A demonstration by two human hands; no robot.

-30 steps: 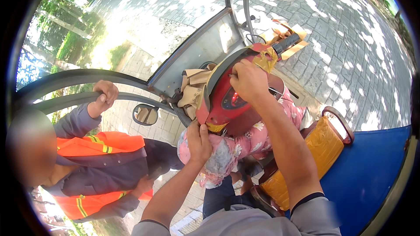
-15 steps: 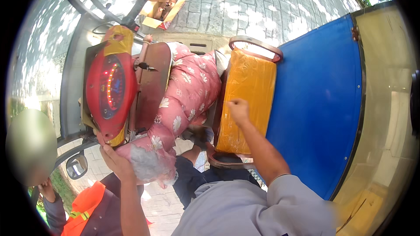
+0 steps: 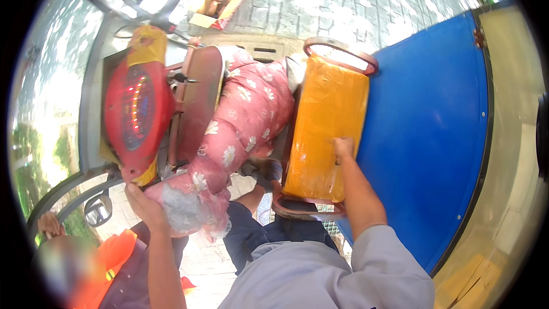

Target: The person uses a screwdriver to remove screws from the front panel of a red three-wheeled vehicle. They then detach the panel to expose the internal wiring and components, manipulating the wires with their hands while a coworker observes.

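My left hand (image 3: pixel 147 209) rests at the near end of the red dashboard (image 3: pixel 137 114), its fingers stretched out along the edge of the pink quilted cover (image 3: pixel 246 97). White flowers pattern the cover, which drapes across the vehicle's front and ends in a grey fluffy part (image 3: pixel 183 209). My right hand (image 3: pixel 344 149) is closed over the seat (image 3: pixel 323 114), which is wrapped in shiny orange-yellow tape. What its fingers pinch, if anything, is too small to make out. A key (image 3: pixel 191 81) sticks out beside the dashboard.
A blue panel (image 3: pixel 423 131) stands right of the seat, metal armrest loops (image 3: pixel 343 51) at its ends. An open cardboard box (image 3: pixel 220 0) sits on the paving beyond. At lower left, a person in an orange vest (image 3: pixel 117 252) has a hand near the frame, beside a mirror (image 3: pixel 98 210).
My right hand has moved right and slightly nearer over the seat, still closed. The left hand stays at the dashboard's near end. The other person has shifted nearer, and the view has moved slightly.
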